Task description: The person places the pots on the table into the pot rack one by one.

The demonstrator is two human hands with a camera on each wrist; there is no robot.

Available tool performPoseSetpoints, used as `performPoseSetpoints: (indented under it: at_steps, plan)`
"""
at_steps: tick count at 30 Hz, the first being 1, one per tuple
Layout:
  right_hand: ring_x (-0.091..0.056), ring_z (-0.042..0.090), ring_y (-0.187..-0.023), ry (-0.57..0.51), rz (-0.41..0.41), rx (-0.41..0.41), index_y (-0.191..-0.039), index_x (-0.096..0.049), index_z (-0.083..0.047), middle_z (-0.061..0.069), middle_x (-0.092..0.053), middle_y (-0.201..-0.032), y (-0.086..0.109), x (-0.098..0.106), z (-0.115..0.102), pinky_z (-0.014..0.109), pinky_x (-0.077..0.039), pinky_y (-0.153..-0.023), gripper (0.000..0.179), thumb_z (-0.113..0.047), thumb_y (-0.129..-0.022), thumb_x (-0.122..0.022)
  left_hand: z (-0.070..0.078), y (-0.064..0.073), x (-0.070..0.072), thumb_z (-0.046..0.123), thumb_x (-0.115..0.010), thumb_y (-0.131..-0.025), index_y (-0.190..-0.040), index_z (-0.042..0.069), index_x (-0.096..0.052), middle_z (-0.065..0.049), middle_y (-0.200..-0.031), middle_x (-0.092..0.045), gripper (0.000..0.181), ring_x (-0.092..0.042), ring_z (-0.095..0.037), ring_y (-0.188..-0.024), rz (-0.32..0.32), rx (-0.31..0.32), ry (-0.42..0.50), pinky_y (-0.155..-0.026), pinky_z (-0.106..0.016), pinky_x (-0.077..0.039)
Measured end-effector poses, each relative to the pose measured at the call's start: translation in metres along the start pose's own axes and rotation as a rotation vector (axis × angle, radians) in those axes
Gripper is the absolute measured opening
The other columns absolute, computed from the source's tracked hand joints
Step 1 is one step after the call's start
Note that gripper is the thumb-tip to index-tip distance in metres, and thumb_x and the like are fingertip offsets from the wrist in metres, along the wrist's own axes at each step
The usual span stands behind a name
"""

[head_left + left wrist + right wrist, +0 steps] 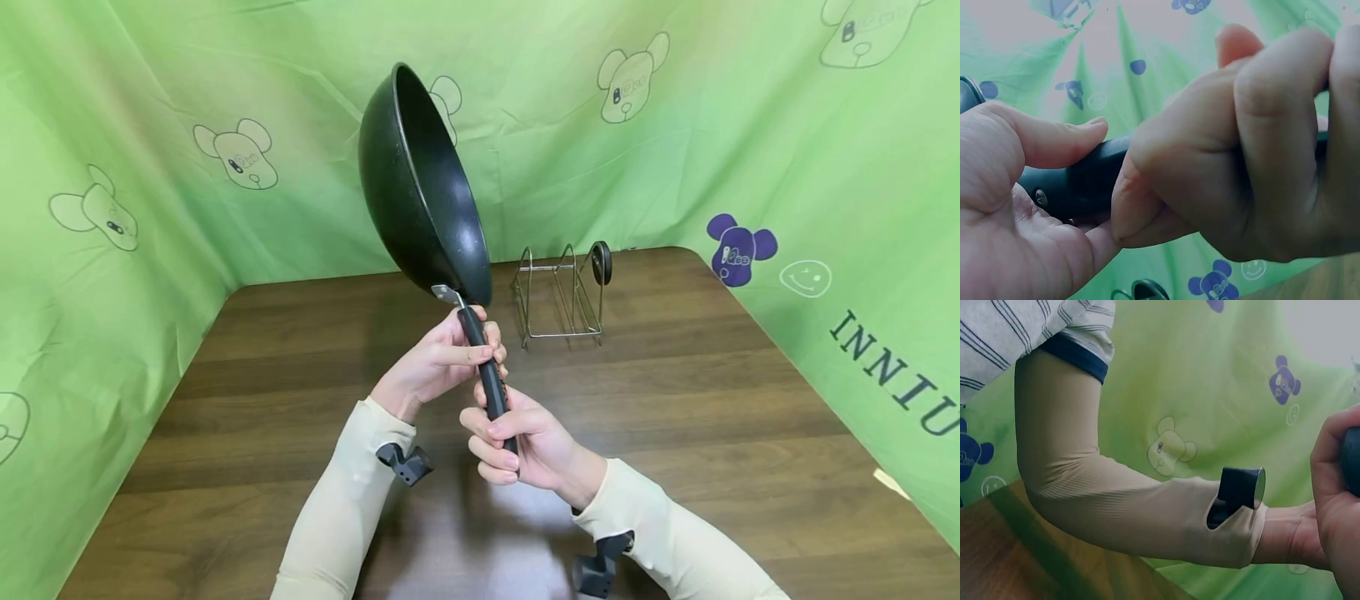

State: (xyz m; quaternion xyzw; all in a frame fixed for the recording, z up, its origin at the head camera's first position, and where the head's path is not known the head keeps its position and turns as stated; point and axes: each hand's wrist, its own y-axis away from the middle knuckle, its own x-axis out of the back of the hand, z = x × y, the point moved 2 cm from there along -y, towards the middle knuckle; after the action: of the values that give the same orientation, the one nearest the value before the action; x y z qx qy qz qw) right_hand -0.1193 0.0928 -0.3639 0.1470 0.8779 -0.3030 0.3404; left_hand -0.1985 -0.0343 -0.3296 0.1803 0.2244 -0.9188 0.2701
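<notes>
A deep black wok [420,183] is held up above the table, tilted on edge with its hollow side facing right. My left hand [450,354] grips the upper part of its black handle, close to the metal bracket [447,294]. Lower down, my right hand [525,437] curls round the handle's end. In the left wrist view, the left thumb lies along the handle [1088,178], and the right hand [1241,144] wraps it just beside. The right wrist view catches only part of a hand [1341,481] round the dark handle end [1352,461].
Behind the hands, a wire rack [562,292] stands toward the back of the brown wooden table [247,400]; a round black lid [602,263] leans at its right end. Green printed cloth [300,100] hangs around the table. A small pale object [891,483] lies at the right edge.
</notes>
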Motion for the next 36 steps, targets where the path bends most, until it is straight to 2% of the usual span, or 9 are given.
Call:
performPoseSetpoints:
  at_steps: [4, 7, 9, 14, 19, 25, 30, 32, 36]
  plan:
    - [-0.032, 0.012, -0.052, -0.003, -0.066, 0.036, -0.111, -0.043, -0.015, 0.001, -0.029, -0.074, 0.001, -0.002, -0.004, 0.020, -0.032, -0.048, 0.022, 0.000, -0.096, -0.047, 0.003, -0.007, -0.007, -0.005, -0.062, -0.091, -0.108, 0.014, -0.037, -0.002, -0.087, -0.058, 0.036, -0.062, -0.019, -0.080, -0.002, -0.008, -0.031, -0.080, -0.032, -0.054]
    - [-0.031, 0.012, -0.050, -0.023, -0.089, 0.052, -0.112, -0.043, -0.014, 0.002, -0.027, -0.074, 0.001, -0.004, -0.008, 0.022, -0.030, -0.045, 0.023, 0.000, -0.095, -0.047, 0.005, -0.013, -0.011, -0.016, -0.045, -0.088, -0.109, 0.013, -0.034, -0.003, -0.085, -0.057, 0.037, -0.061, -0.020, -0.080, 0.000, -0.001, -0.047, -0.079, -0.033, -0.055]
    - [-0.031, 0.013, -0.050, -0.033, -0.091, 0.058, -0.112, -0.044, -0.014, 0.002, -0.026, -0.073, 0.001, -0.004, -0.009, 0.023, -0.030, -0.045, 0.024, 0.001, -0.093, -0.047, 0.005, -0.017, -0.012, -0.018, -0.041, -0.086, -0.109, 0.013, -0.034, -0.004, -0.084, -0.056, 0.039, -0.059, -0.020, -0.080, -0.001, 0.010, -0.048, -0.078, -0.033, -0.055]
    - [-0.030, 0.013, -0.048, -0.021, -0.074, 0.069, -0.111, -0.045, -0.013, 0.003, -0.026, -0.072, 0.004, -0.003, -0.013, 0.023, -0.030, -0.043, 0.025, 0.003, -0.091, -0.046, 0.003, -0.023, -0.012, -0.020, -0.040, -0.086, -0.108, 0.014, -0.036, -0.004, -0.084, -0.056, 0.041, -0.060, -0.020, -0.081, -0.008, 0.028, -0.046, -0.080, -0.033, -0.055]
    - [-0.030, 0.013, -0.046, -0.046, -0.098, 0.075, -0.111, -0.043, -0.011, 0.003, -0.023, -0.069, 0.006, -0.001, -0.019, 0.022, -0.027, -0.039, 0.027, 0.004, -0.089, -0.045, 0.002, -0.027, -0.011, -0.020, -0.045, -0.088, -0.108, 0.013, -0.038, -0.004, -0.087, -0.061, 0.040, -0.065, -0.019, -0.082, -0.008, -0.002, -0.042, -0.086, -0.037, -0.055]
    - [-0.030, 0.013, -0.045, -0.074, -0.126, 0.084, -0.111, -0.042, -0.010, 0.003, -0.023, -0.070, 0.006, 0.001, -0.019, 0.022, -0.026, -0.037, 0.028, 0.004, -0.088, -0.045, -0.002, -0.031, -0.013, -0.024, -0.039, -0.084, -0.107, 0.012, -0.038, -0.005, -0.084, -0.059, 0.042, -0.063, -0.019, -0.077, 0.023, -0.032, -0.029, -0.079, -0.034, -0.055]
    - [-0.029, 0.012, -0.045, -0.081, -0.138, 0.116, -0.111, -0.042, -0.010, 0.003, -0.022, -0.069, 0.007, 0.002, -0.019, 0.021, -0.026, -0.037, 0.028, 0.004, -0.087, -0.044, -0.004, -0.038, -0.015, -0.023, -0.040, -0.083, -0.109, 0.010, -0.041, -0.005, -0.085, -0.058, 0.042, -0.063, -0.019, -0.076, 0.032, -0.042, -0.041, -0.076, -0.034, -0.055]
    - [-0.029, 0.012, -0.045, -0.082, -0.144, 0.129, -0.111, -0.042, -0.009, 0.003, -0.022, -0.069, 0.008, 0.003, -0.020, 0.021, -0.026, -0.036, 0.028, 0.005, -0.087, -0.043, -0.005, -0.040, -0.015, -0.022, -0.044, -0.083, -0.108, 0.009, -0.041, -0.006, -0.084, -0.058, 0.040, -0.064, -0.019, -0.075, 0.028, -0.038, -0.044, -0.076, -0.033, -0.056]
    - [-0.029, 0.012, -0.044, -0.083, -0.167, 0.145, -0.112, -0.041, -0.008, 0.003, -0.022, -0.070, 0.012, 0.005, -0.022, 0.021, -0.025, -0.034, 0.028, 0.005, -0.087, -0.042, -0.006, -0.046, -0.016, -0.023, -0.045, -0.084, -0.105, 0.007, -0.039, -0.006, -0.084, -0.059, 0.037, -0.066, -0.020, -0.074, 0.013, -0.001, -0.059, -0.076, -0.033, -0.056]
